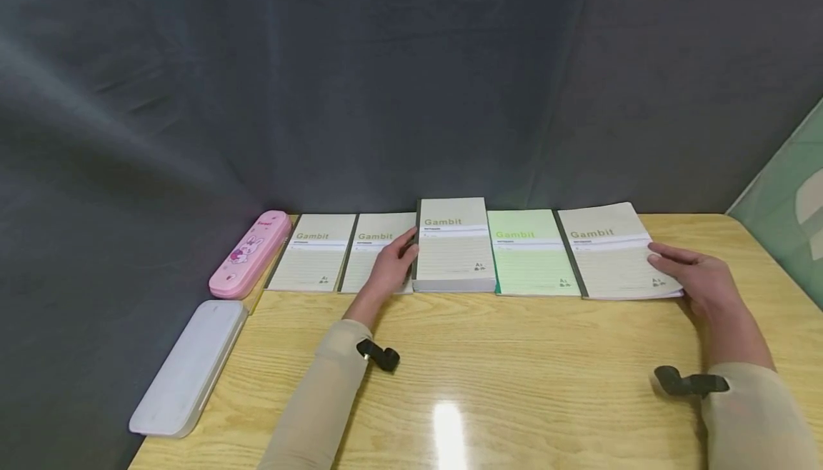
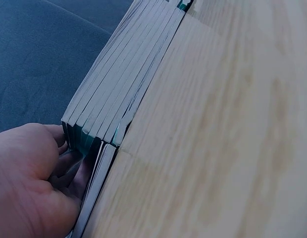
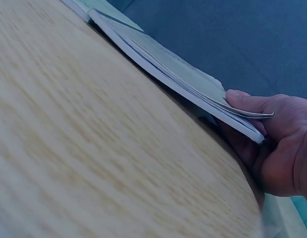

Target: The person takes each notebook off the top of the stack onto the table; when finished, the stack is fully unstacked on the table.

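Note:
My right hand [image 1: 707, 281] grips the right edge of the rightmost "Gambit" notebook [image 1: 607, 252], thumb on the cover and fingers beneath. In the right wrist view that notebook [image 3: 178, 79] has its held edge raised off the table, its cover bowing slightly. My left hand [image 1: 388, 266] touches the dark-spined left side of a thick stack of notebooks [image 1: 455, 250]. The left wrist view shows the fingers of the left hand [image 2: 29, 183] against the spines of the stack, above a thinner notebook. A green-tinted notebook [image 1: 532, 259] lies between the stack and the rightmost notebook.
Two more pale notebooks, one at far left [image 1: 311, 263] and one partly under my left hand [image 1: 369, 241], complete the row. A pink pencil case [image 1: 251, 256] and a white case [image 1: 189, 370] line the left table edge. A dark cloth [image 1: 411, 84] hangs behind.

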Tool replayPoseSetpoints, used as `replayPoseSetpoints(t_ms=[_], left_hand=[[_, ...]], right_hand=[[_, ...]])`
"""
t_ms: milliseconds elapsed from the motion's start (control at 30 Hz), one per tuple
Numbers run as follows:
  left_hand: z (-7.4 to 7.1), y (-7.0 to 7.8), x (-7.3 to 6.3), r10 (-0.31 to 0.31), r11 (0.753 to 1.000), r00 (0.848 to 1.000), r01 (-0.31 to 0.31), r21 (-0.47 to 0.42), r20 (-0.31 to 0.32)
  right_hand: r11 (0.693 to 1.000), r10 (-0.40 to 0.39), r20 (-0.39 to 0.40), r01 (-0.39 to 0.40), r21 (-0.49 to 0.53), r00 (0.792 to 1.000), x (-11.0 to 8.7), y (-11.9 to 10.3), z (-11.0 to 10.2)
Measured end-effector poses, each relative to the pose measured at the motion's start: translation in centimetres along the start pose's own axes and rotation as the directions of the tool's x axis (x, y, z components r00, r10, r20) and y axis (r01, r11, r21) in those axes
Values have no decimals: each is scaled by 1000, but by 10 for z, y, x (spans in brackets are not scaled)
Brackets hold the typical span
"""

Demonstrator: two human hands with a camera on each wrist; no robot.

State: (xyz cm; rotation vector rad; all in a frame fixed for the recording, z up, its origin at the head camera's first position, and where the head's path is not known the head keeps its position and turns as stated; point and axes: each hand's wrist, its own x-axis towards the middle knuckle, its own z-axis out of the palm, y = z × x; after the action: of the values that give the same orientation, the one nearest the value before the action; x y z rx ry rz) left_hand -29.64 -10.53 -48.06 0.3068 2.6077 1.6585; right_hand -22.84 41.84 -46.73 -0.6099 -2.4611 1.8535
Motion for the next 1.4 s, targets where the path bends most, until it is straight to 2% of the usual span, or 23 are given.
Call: replayPoseSetpoints(t_ms=[133, 333, 467, 533, 700, 833, 933, 1000, 1100, 1167, 1233, 1333, 1400], left_hand=[[1, 0, 0, -4, 1000, 1000, 4, 11, 0], [0, 1, -2, -9, 1000, 1000, 9, 5, -2], [-1, 1, -3, -15, 1000, 1000, 15, 2, -3], [-1, 2, -3, -19, 1000, 1000, 19, -1, -6], [0, 2, -3, -16, 1000, 1000, 16, 2, -9], [0, 3, -3, -12, 1000, 1000, 12, 1, -6], [-1, 4, -3, -6, 1000, 1000, 6, -2, -4], [-1, 5, -4, -4, 1000, 1000, 4, -5, -5], [-1, 5, -4, -4, 1000, 1000, 4, -10, -11], [-1, 5, -5, -16, 1000, 1000, 15, -13, -23], [-1, 5, -6, -26, 1000, 999, 26, -14, -37], [1, 6, -6, -43, 999, 998, 43, -15, -55], [2, 6, -6, -46, 999, 997, 45, -19, -56]], right_hand=[[1000, -6, -7, 6, -27, 1000, 1, -1, 0], [990, -128, -38, 126, -56, 991, 0, 1, 4], [973, -168, -57, 156, -172, 984, 0, 0, 8], [946, -188, -57, 165, -278, 981, -2, -4, 10], [841, -234, -20, 192, -506, 972, -5, -10, 12], [786, -268, 6, 222, -576, 963, -5, -14, 14], [773, -308, -33, 230, -591, 951, -9, -21, 19], [787, -341, -94, 229, -574, 935, -11, -27, 25], [830, -373, -205, 227, -509, 905, -15, -37, 40], [856, -377, -242, 237, -459, 894, -16, -43, 54], [869, -379, -245, 251, -427, 892, -18, -47, 69], [869, -400, -230, 287, -404, 887, -19, -49, 90], [871, -405, -203, 309, -383, 891, -21, -49, 102]])
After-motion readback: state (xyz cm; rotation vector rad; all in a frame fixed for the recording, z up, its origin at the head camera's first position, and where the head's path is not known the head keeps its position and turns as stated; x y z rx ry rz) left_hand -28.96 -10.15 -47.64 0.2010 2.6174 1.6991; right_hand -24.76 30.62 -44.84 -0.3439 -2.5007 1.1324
